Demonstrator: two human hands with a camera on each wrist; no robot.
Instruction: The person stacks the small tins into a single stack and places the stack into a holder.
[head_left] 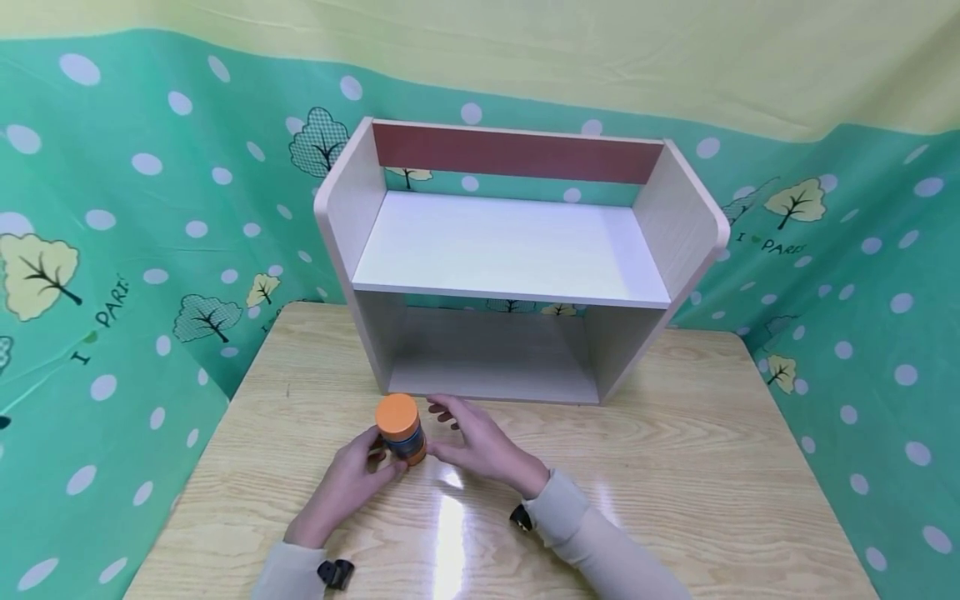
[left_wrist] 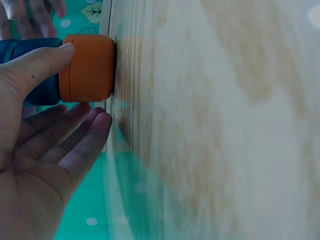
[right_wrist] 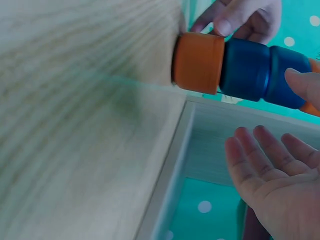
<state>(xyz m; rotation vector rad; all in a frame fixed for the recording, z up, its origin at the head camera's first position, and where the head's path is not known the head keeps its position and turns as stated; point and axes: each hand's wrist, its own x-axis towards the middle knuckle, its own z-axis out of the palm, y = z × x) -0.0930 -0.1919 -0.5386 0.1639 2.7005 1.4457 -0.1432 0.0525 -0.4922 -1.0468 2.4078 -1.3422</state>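
Observation:
An orange-and-dark-blue jar (head_left: 398,417) with a round orange top stands upright on the wooden table, just in front of the shelf unit's left side. To its left is my left hand (head_left: 350,482). Its thumb (left_wrist: 60,56) lies at the jar's orange base (left_wrist: 90,67), while the fingers extend loosely on the other side, not wrapped round it. On the jar's right, my right hand (head_left: 480,442) is spread. The right thumb (right_wrist: 305,85) overlaps the upper blue part in the right wrist view, and the other fingers (right_wrist: 260,155) reach out, away from the jar.
A two-tier shelf unit (head_left: 510,250) with a white upper board and reddish back strip stands behind the hands. Its lower compartment (head_left: 495,350) faces me. Green dotted cloth (head_left: 187,167) hangs around the wooden table (head_left: 675,467). Black wrist straps sit by both sleeves.

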